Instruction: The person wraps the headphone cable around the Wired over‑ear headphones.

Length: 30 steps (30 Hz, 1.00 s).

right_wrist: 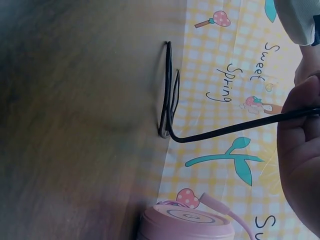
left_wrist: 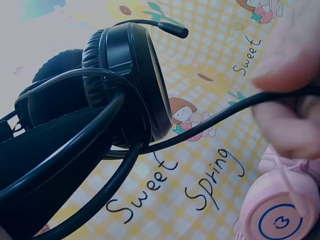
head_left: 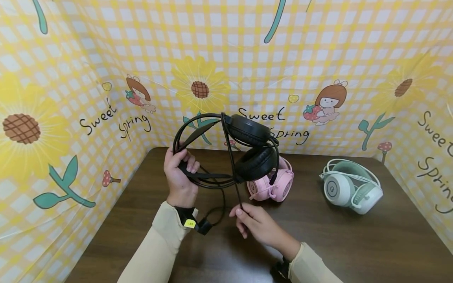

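Black over-ear headphones [head_left: 253, 163] are held above the table, their two ear cups facing right. My left hand [head_left: 180, 177] grips the headband on its left side. Loops of black cable [head_left: 229, 145] run round the headband and past the ear cups. Below the cups, my right hand [head_left: 260, 226] pinches the cable between thumb and fingers; the left wrist view also shows this pinch, with the right fingers [left_wrist: 290, 125] round the cable. A thin microphone boom [left_wrist: 172, 30] sticks out beyond an ear cup in that view.
Pink headphones [head_left: 279, 182] lie on the brown table [head_left: 311, 243] behind the black pair, partly covered by it. White and green headphones [head_left: 350, 188] sit farther right. A dark block-shaped piece [head_left: 204, 226] is beside my left wrist. Yellow checked cloth [head_left: 226, 51] hangs round the table.
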{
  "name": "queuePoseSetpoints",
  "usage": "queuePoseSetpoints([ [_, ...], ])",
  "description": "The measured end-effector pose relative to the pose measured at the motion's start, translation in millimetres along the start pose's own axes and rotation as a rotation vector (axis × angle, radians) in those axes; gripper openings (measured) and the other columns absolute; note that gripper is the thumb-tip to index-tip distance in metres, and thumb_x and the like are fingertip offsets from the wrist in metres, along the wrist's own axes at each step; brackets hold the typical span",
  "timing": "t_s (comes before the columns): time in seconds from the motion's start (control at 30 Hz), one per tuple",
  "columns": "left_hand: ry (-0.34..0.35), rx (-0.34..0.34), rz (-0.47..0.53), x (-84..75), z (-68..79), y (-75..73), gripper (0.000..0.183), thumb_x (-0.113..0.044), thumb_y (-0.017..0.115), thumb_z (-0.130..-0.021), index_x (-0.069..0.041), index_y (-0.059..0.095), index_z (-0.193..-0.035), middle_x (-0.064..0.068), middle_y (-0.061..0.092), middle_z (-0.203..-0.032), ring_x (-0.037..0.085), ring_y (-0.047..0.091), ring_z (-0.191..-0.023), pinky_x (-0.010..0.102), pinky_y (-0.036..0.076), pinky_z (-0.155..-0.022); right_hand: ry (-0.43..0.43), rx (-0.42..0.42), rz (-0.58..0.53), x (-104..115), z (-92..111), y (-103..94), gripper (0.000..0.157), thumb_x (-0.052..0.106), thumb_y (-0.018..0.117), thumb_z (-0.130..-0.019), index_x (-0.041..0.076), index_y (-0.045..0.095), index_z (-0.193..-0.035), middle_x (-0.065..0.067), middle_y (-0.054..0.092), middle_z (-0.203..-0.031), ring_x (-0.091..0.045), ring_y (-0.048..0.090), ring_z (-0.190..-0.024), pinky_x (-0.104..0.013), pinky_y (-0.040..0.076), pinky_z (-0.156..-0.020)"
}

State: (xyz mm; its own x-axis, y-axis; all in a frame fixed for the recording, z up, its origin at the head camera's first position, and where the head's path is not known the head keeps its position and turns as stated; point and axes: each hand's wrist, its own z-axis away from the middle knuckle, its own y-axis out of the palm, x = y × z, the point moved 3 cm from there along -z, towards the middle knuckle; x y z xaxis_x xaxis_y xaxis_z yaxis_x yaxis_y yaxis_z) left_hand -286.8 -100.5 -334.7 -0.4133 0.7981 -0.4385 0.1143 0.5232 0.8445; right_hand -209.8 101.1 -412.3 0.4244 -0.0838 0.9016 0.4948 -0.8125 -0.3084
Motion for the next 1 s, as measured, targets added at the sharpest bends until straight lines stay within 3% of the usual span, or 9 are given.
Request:
queuePoseSetpoints([
  [0.13,0.035,-0.006,-0.033,-3.1,-2.7,-0.8,0.017,0.007,0.045,-0.090,-0.002,0.055,-0.100,0.001,0.036,-0.064,0.009,0.029,-0.043,0.019,0.027,-0.039,0.004,0.009,-0.009,-16,2,2.5,0.020,0.005,0.041,-0.104,0.005,0.060,-0.104,-0.006,0.055,-0.064,-0.012,0.054,-0.049,-0.037,0.050,-0.047],
  [0.3,0.086,-0.014,-0.083,-7.0,-5.7,-1.9,0.016,0.009,0.048,-0.088,0.001,0.055,-0.101,0.002,0.038,-0.062,0.010,0.030,-0.043,0.020,0.028,-0.038,0.037,0.029,-0.011,-19,3,2.6,0.018,0.018,0.045,-0.105,0.010,0.061,-0.102,0.001,0.054,-0.064,-0.011,0.055,-0.049,-0.038,0.051,-0.048],
  [0.6,0.220,-0.013,-0.252,-11.9,-8.6,-4.8,0.018,0.010,0.053,-0.088,0.005,0.058,-0.104,0.005,0.044,-0.069,0.012,0.033,-0.043,0.022,0.029,-0.038,0.112,0.075,0.073,2,6,3.6,0.014,0.013,0.049,-0.103,0.013,0.062,-0.098,-0.004,0.057,-0.062,-0.012,0.058,-0.051,-0.037,0.052,-0.051],
  [0.7,0.233,-0.014,-0.283,-12.1,-8.6,-8.2,0.019,0.011,0.055,-0.086,0.005,0.060,-0.104,0.004,0.045,-0.067,0.012,0.032,-0.042,0.022,0.028,-0.037,0.096,0.081,0.093,-12,8,3.6,0.014,0.019,0.049,-0.103,0.017,0.062,-0.097,0.001,0.057,-0.062,-0.011,0.059,-0.051,-0.033,0.051,-0.050],
  [0.83,0.258,0.003,-0.325,-12.2,-6.5,-10.4,0.020,0.014,0.057,-0.084,0.007,0.059,-0.103,0.005,0.051,-0.068,0.013,0.033,-0.041,0.023,0.029,-0.037,0.034,0.075,0.125,-12,8,0.7,0.015,0.024,0.049,-0.103,0.020,0.060,-0.093,0.008,0.057,-0.061,-0.007,0.059,-0.051,-0.024,0.046,-0.048],
  [1.0,0.362,0.028,-0.482,-13.7,0.8,-10.2,0.022,0.014,0.062,-0.080,0.007,0.063,-0.101,0.010,0.057,-0.078,0.013,0.039,-0.042,0.024,0.034,-0.038,-0.007,0.076,0.153,-5,9,-2.0,0.018,0.026,0.049,-0.103,0.022,0.059,-0.088,0.011,0.055,-0.060,-0.007,0.058,-0.051,-0.022,0.042,-0.046],
])
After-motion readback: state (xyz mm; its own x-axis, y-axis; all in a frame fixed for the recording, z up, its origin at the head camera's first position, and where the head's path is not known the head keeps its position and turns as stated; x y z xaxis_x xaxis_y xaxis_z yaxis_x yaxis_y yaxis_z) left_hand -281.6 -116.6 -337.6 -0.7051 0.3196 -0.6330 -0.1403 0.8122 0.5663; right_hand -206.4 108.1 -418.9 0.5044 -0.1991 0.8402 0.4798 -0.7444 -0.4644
